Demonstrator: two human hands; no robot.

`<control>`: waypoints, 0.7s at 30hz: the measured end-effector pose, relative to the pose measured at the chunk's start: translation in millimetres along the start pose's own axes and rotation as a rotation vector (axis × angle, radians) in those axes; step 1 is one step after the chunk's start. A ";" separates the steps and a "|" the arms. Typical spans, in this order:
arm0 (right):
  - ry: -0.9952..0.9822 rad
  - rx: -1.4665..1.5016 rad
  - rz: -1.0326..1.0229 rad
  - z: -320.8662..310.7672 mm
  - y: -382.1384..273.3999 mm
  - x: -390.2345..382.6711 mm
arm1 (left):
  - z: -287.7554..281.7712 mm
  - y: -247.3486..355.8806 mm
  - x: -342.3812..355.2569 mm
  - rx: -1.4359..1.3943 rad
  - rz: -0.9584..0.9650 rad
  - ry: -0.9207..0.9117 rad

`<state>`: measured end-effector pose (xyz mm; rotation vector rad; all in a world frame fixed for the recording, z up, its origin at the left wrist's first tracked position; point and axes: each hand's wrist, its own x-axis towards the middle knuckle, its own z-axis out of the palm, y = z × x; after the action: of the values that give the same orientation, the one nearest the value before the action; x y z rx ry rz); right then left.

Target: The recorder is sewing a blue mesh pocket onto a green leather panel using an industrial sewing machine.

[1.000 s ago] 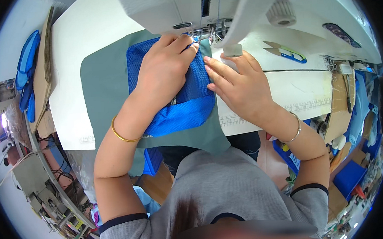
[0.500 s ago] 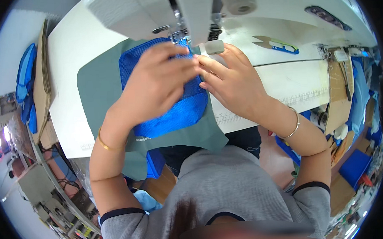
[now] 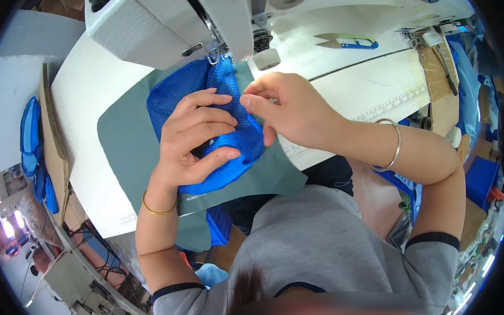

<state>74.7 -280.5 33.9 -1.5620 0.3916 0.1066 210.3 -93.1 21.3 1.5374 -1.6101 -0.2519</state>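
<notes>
A blue mesh piece (image 3: 169, 102) lies on a grey-green fabric panel (image 3: 119, 130) beneath the needle and presser foot (image 3: 219, 53) of a white sewing machine (image 3: 131, 32). One narrow section runs under the foot. My left hand (image 3: 188, 143) rests over the mesh's left and lower part, fingers apart and thumb stretched toward the right. My right hand (image 3: 286, 107) is at the mesh's right edge, fingers bent in, thumb and fingertips pinching that edge. Exactly what is between those fingertips is partly hidden.
Thread snips (image 3: 357, 42) lie on the white table (image 3: 374, 88) behind a printed ruler. Cardboard (image 3: 54, 139) and blue pieces (image 3: 30, 138) are at the left edge. A tool (image 3: 447, 73) rests on cardboard at the right. A blue bin (image 3: 484, 176) stands below.
My left hand has lowered and spread over the mesh. My right hand has curled its fingers at the edge. The mesh is more bunched, and the view has shifted.
</notes>
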 end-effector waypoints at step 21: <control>-0.211 -0.226 0.161 5.9 2.1 1.1 | 5.3 14.2 17.9 0.662 -0.119 -0.164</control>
<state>76.1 -274.9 31.3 -1.7196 0.3470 0.4496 199.1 -108.0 35.4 2.1586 -1.8378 0.1136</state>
